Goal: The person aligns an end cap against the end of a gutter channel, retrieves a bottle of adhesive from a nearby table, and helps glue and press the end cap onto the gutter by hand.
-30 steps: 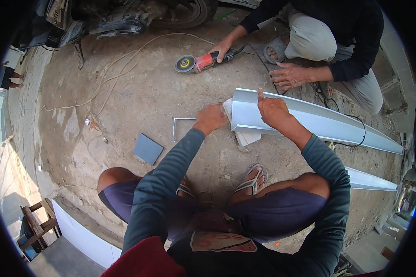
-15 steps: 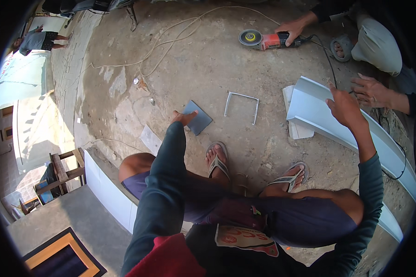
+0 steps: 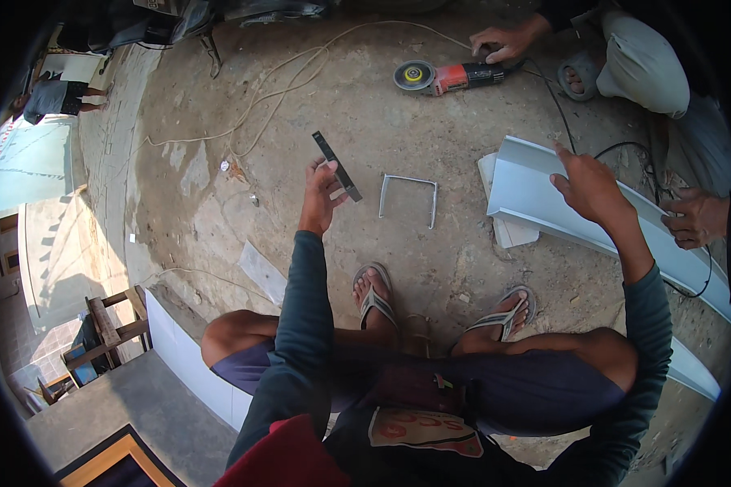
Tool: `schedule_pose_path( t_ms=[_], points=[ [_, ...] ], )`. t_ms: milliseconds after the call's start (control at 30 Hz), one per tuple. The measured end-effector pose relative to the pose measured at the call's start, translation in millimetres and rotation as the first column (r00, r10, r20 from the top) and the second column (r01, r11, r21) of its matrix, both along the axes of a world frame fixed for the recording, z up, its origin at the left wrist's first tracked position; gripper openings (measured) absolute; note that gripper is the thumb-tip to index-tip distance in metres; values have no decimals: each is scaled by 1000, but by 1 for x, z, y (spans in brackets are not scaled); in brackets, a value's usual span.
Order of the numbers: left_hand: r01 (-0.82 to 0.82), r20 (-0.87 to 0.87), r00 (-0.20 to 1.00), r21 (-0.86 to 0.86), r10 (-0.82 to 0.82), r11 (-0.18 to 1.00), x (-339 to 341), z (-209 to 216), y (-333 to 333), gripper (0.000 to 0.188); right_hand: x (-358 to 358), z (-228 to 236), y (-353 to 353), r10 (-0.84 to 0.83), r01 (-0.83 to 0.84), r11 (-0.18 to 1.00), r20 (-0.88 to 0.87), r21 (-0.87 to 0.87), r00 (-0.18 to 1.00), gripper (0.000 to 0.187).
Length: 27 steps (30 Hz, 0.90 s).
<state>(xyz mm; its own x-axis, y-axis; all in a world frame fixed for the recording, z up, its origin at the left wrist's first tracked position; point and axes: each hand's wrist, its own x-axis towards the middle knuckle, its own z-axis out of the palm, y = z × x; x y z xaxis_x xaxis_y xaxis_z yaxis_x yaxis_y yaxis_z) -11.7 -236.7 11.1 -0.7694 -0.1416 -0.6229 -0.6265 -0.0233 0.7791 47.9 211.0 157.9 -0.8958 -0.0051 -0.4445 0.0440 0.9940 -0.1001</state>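
Observation:
My left hand (image 3: 321, 195) grips a flat dark grey square plate (image 3: 326, 148), tilted so its narrow edge shows. It is held above the concrete, thumb and fingers around its lower part. My right hand (image 3: 594, 191) is over a long pale blue-white metal channel (image 3: 536, 174), index finger stretched out and thumb apart, with nothing seen in it. Whether it touches the channel I cannot tell. Between my hands a thin white U-shaped bracket (image 3: 410, 178) lies on the ground.
A co-worker's hand (image 3: 499, 40) rests at the rear of a red angle grinder (image 3: 463, 77); their other hand (image 3: 697, 217) is by the channel. A pale block (image 3: 513, 234) sits under the channel's end. A cord (image 3: 280, 97) loops across the ground. A whitish flat piece (image 3: 261, 272) lies near my left knee.
My left hand has raised the plate and turned it from face-up to edge-on. The co-worker's grasp on the grinder has loosened, and their other hand has lowered beside the channel.

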Motion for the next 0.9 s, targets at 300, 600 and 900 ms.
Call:
schedule_pose_path(
  t_ms=[300, 600, 900],
  points=[
    [513, -298, 858, 463, -418, 723, -15, 38, 143, 85, 14, -8, 10, 22, -23, 999, -20, -22, 1000, 59],
    [510, -122, 850, 433, -512, 743, -3, -6, 154, 81, 20, -18, -8, 106, -123, 978, -106, -169, 989, 54],
    [451, -38, 881, 370, -472, 812, -2, -11, 143, 79, -3, -62, -68, 469, -428, 866, -120, 258, 875, 69]
  ],
)
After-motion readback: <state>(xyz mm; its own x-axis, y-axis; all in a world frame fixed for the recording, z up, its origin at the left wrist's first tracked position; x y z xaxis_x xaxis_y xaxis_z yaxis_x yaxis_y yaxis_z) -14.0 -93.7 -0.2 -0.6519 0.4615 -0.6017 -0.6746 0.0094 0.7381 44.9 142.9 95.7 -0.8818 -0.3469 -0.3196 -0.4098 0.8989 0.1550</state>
